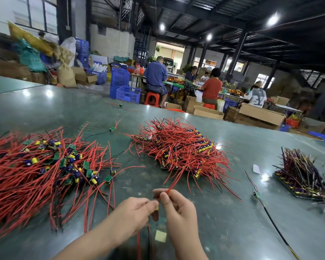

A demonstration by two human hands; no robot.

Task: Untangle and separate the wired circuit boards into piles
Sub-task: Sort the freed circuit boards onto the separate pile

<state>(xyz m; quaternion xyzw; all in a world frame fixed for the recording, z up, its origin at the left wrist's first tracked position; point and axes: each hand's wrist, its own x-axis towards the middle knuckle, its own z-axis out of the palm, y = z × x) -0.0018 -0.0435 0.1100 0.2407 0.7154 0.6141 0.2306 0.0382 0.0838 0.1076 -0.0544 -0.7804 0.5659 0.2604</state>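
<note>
Centrally, one wired board (156, 207) is pinched between both hands above the green table (223, 212).

Left hand (134, 214): fingers curled, tips closed on the small board with its yellow capacitor. Right hand (176, 209): thumb and forefinger closed on the board's red wire (174, 183), which is angled up toward the middle pile (180, 147). More wires are seen hanging below the hands. A loose tangle (39, 166) of red-wired boards is spread at left; a dark-wired pile (304, 177) is set well apart at right. Single boards (256, 195) are scattered between. Seated workers (156, 76) are noted beyond the table.
</note>
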